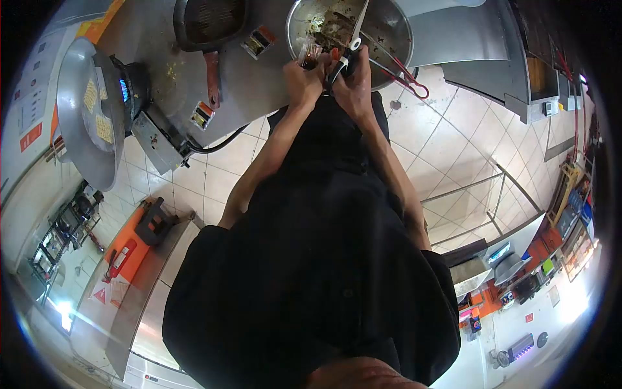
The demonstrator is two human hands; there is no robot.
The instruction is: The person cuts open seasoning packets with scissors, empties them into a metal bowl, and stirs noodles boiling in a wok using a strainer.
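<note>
My right hand (pixel 353 87) is closed on the handles of a pair of scissors (pixel 360 24), whose blades point away over a steel bowl (pixel 411 40). Beside it my left hand (pixel 304 83) pinches a small clear sachet (pixel 310 56) with dark reddish contents. Both hands are at the bowl's near rim. Dark, greasy food residue (pixel 334 26) coats the inside of the bowl. Red-handled tongs (pixel 414 85) lean in it, their handle end sticking out over the near right rim.
On the left, a wok (pixel 74 139) with noodle blocks (pixel 103 128) in liquid stands over a lit burner (pixel 129 91). A square pan (pixel 212 19) and two seasoning packets, one near (pixel 202 115) and one farther (pixel 258 42), lie on the steel counter (pixel 165 87).
</note>
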